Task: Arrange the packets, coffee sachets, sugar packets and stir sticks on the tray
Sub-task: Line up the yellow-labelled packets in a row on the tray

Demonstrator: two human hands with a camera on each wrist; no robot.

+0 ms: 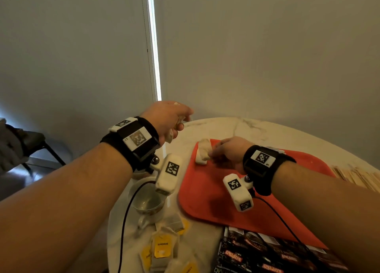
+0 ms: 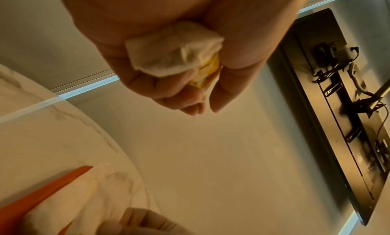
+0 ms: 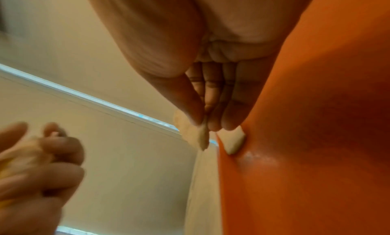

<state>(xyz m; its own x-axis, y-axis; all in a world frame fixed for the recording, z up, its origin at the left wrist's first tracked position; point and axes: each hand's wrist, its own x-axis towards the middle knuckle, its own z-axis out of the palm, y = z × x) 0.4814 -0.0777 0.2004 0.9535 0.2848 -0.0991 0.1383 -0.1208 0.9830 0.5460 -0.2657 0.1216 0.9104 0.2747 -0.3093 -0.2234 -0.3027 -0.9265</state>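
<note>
My left hand [image 1: 180,124] is raised above the table's far left edge, beyond the tray. In the left wrist view its fingers [image 2: 160,90] curl round a crumpled white packet with a yellow tag [image 2: 168,55]. My right hand [image 1: 213,154] sits low over the far left corner of the red tray [image 1: 205,190]. There its thumb and fingers [image 3: 232,115] pinch the edge of a white packet [image 3: 201,137]. A second white packet [image 3: 234,143] lies on the tray [image 3: 316,138] beside it. In the head view both show as a small white pile [image 1: 202,152].
More white packets with yellow tags [image 1: 162,246] lie on the marble table [image 1: 236,126] near me. Dark coffee sachets [image 1: 257,254] lie at the tray's near edge, and wooden stir sticks [image 1: 359,178] to its right. A cup [image 1: 148,200] stands left of the tray.
</note>
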